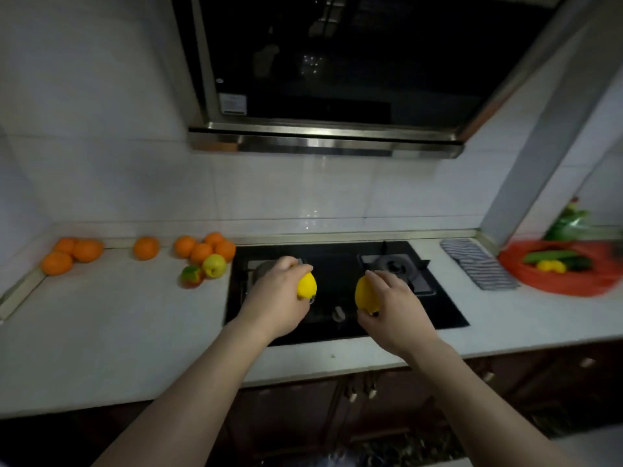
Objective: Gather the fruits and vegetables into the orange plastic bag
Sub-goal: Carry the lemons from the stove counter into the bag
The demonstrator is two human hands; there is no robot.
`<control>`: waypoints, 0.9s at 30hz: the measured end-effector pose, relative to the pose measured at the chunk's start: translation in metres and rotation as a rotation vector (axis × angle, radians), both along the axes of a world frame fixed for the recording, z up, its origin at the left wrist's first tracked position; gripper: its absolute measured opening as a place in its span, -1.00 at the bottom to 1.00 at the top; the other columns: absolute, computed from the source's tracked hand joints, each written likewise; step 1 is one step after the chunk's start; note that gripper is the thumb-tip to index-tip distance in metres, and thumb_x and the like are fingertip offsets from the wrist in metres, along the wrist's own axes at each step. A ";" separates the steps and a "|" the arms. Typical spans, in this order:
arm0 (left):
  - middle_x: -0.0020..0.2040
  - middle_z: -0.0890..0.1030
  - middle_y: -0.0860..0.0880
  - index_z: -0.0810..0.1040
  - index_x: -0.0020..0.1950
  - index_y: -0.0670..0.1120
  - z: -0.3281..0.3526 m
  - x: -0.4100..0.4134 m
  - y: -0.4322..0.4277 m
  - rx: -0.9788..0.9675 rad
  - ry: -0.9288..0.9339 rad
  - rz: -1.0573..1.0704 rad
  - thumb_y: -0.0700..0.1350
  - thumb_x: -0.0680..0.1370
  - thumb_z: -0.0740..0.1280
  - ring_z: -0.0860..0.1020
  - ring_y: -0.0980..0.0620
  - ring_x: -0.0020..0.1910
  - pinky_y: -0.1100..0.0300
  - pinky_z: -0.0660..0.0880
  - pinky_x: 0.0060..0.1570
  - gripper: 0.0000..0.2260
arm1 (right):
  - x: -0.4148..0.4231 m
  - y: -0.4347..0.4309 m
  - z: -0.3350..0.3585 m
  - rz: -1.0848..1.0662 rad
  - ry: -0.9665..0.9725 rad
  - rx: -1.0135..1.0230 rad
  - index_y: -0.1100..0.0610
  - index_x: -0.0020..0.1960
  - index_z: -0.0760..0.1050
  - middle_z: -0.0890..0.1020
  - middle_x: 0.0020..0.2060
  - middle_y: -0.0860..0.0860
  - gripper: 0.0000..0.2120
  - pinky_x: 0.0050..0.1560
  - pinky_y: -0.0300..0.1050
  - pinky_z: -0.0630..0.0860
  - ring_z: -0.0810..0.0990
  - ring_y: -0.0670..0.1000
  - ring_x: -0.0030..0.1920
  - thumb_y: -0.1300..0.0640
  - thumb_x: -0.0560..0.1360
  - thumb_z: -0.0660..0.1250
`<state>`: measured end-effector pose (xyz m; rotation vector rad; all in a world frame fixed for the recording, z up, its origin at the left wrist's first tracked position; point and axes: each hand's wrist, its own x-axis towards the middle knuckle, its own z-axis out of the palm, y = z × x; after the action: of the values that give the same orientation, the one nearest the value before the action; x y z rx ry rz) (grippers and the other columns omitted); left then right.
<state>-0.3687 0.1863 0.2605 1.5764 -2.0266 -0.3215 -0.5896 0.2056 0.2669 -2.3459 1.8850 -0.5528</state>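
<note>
My left hand (278, 293) grips a yellow lemon (307, 285) above the black stove. My right hand (392, 310) holds a second yellow lemon (365, 294) just to its right. The orange plastic bag (566, 281) lies open on the counter at the far right, with green cucumbers (547, 256) and yellow fruit (551, 266) inside it. Several oranges (202, 248) sit along the back of the left counter, one orange (146, 248) apart and more oranges (72, 254) in the corner. A yellow-green apple (214, 265) and a red-green apple (191, 276) lie next to the stove.
A black gas stove (438, 311) with two burners is set into the white counter (118, 325). A striped cloth (477, 262) lies between stove and bag. A range hood (323, 143) hangs overhead. A green item (566, 224) stands behind the bag.
</note>
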 end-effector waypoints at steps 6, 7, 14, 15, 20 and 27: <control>0.41 0.31 0.04 0.39 0.44 0.04 0.009 -0.111 0.000 -0.020 -0.019 -0.084 -0.09 0.49 0.39 0.43 -0.04 0.27 0.09 0.44 0.18 -0.49 | -0.112 0.020 0.005 -0.096 0.007 -0.018 0.06 0.52 0.14 0.29 0.43 0.00 -0.31 0.34 -0.05 0.31 0.28 0.08 0.38 -0.07 0.48 0.30; 0.41 0.31 0.04 0.39 0.43 0.04 0.009 -0.129 0.000 -0.023 -0.017 -0.096 -0.09 0.49 0.39 0.43 -0.05 0.27 0.08 0.44 0.17 -0.49 | -0.130 0.023 0.006 -0.112 0.016 -0.021 0.06 0.52 0.15 0.30 0.42 0.00 -0.31 0.33 -0.05 0.31 0.29 0.08 0.37 -0.07 0.47 0.30; 0.42 0.31 0.02 0.37 0.44 0.02 0.009 -0.246 -0.001 -0.005 -0.009 -0.237 -0.10 0.49 0.39 0.44 -0.05 0.26 0.08 0.45 0.17 -0.48 | -0.240 0.046 0.009 -0.262 0.007 -0.035 0.11 0.49 0.20 0.35 0.39 0.04 -0.31 0.32 -0.09 0.30 0.32 0.08 0.35 -0.05 0.44 0.32; 0.42 0.31 0.02 0.37 0.44 0.02 0.010 -0.260 -0.002 0.001 -0.011 -0.261 -0.10 0.49 0.38 0.44 -0.05 0.26 0.07 0.45 0.17 -0.48 | -0.253 0.050 0.009 -0.284 0.000 -0.036 0.11 0.49 0.20 0.35 0.39 0.04 -0.31 0.32 -0.09 0.30 0.32 0.07 0.35 -0.04 0.44 0.32; 0.43 0.29 0.03 0.34 0.46 0.02 0.011 -0.323 -0.016 0.002 -0.036 -0.365 -0.07 0.51 0.36 0.39 -0.02 0.31 0.10 0.41 0.21 -0.47 | -0.309 0.057 0.004 -0.401 -0.017 -0.035 0.12 0.50 0.20 0.36 0.39 0.04 -0.30 0.32 -0.09 0.29 0.32 0.06 0.35 -0.05 0.43 0.32; 0.38 0.35 0.01 0.37 0.43 -0.02 0.007 -0.403 -0.059 -0.008 -0.037 -0.494 -0.08 0.49 0.36 0.43 -0.05 0.27 0.09 0.42 0.21 -0.49 | -0.369 0.045 -0.005 -0.524 -0.017 -0.004 0.10 0.49 0.22 0.36 0.38 0.02 -0.31 0.32 -0.07 0.33 0.33 0.06 0.36 -0.08 0.43 0.32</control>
<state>-0.7712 0.1274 0.2679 1.0624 -2.4256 -0.4669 -0.9590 0.2505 0.2614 -1.8228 2.4945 -0.6071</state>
